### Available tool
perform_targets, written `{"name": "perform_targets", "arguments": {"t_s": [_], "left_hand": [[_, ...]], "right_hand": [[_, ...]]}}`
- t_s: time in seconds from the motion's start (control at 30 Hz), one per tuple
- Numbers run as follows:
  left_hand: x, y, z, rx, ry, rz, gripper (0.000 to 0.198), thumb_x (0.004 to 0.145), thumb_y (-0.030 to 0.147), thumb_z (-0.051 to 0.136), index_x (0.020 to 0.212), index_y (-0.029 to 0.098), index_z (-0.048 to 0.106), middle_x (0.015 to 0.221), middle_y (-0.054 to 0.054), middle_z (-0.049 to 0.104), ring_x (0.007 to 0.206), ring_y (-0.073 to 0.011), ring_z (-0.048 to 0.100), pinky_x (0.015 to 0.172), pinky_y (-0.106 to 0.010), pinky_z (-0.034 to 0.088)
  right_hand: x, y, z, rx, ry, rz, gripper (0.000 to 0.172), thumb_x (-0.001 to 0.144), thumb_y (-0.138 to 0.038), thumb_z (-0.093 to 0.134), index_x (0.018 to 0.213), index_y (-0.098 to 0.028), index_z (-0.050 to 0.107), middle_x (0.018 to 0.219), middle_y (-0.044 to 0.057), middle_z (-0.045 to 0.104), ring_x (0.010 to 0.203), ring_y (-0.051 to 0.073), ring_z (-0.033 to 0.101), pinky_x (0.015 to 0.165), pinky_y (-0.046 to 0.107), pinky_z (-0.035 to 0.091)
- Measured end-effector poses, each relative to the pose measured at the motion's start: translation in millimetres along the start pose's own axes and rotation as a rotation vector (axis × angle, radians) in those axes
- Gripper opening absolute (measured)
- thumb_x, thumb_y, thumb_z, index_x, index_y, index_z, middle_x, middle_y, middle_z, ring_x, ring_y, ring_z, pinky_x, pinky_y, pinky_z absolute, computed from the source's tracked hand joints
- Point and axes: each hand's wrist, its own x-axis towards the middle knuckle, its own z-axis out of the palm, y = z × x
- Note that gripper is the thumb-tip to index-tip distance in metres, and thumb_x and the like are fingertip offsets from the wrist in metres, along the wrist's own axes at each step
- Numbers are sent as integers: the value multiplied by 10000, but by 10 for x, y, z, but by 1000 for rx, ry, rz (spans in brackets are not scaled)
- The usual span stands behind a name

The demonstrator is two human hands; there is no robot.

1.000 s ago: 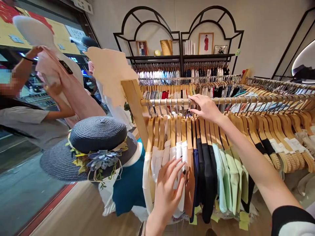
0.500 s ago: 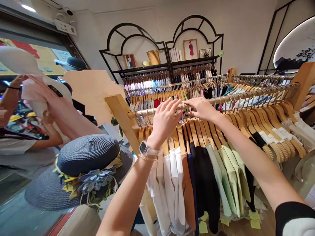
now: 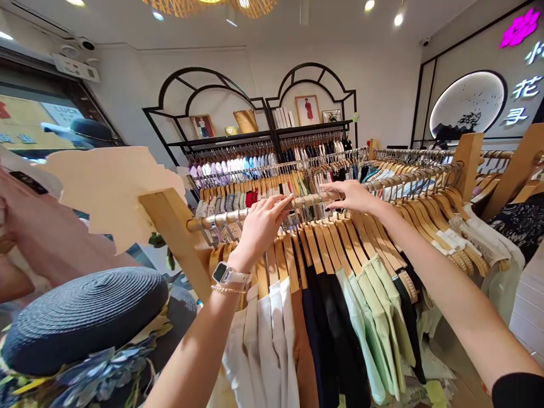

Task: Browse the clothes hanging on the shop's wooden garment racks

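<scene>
My left hand point(image 3: 263, 221), with a watch at the wrist, is curled over the clothes rail point(image 3: 306, 201), fingers together around hanger hooks. Farther right, my right hand point(image 3: 353, 196) is closed over more hooks, its thumb below the rail and its fingertips partly hidden. Between and beneath both hands hang several wooden hangers point(image 3: 329, 241). They carry white trousers point(image 3: 266, 323), a brown garment point(image 3: 304, 340), black garments point(image 3: 325, 317) and light green ones point(image 3: 378, 306).
At the left, a blue straw hat point(image 3: 89, 317) with flowers stands close by, near a wooden rack post point(image 3: 170, 238) and a pale board point(image 3: 119, 192). Pink cloth point(image 3: 38, 243) hangs at the far left. More garment racks point(image 3: 238, 164) fill the back.
The view has tilted up and turned right. My hands have moved apart along the rail, left hand leftward and right hand rightward, leaving a wider stretch of rail between them.
</scene>
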Motion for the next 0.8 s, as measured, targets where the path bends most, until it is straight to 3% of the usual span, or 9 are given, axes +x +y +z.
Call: {"name": "perform_targets", "arguments": {"t_s": [0.23,0.43,0.6,0.8], "left_hand": [[-18,7,39,-14,34,-30,420,1049,377,431,1432,256,552,1373,-81,664,1201,-280,610,1023,-450,460],[-76,-100,-125,-99,6,-57,471,1049,373,451,1485,196,477,1487,-108,575,1358,-245,521,1148,-446,389],[-111,-158,-183,-156,-71,-105,386,1035,337,492,1392,217,575,1340,-81,685,1252,-236,603,1092,-449,447],[-110,-120,-148,-177,-37,-147,369,1012,288,530,1370,225,587,1300,-72,702,1231,-237,612,1088,-453,446]], "right_hand": [[7,-96,128,-160,2,-45,552,907,-463,673,1438,-376,547,1422,36,624,1291,343,549,1135,698,245],[23,32,179,-169,13,-83,539,934,-506,588,1452,-368,532,1405,59,633,1276,358,557,1098,695,285],[53,80,193,-160,-21,-86,546,938,-545,536,1453,-364,527,1384,64,647,1230,363,574,1065,683,311],[41,85,170,-126,-15,-102,587,928,-549,557,1476,-349,497,1404,68,634,1246,362,566,1063,681,337]]}}
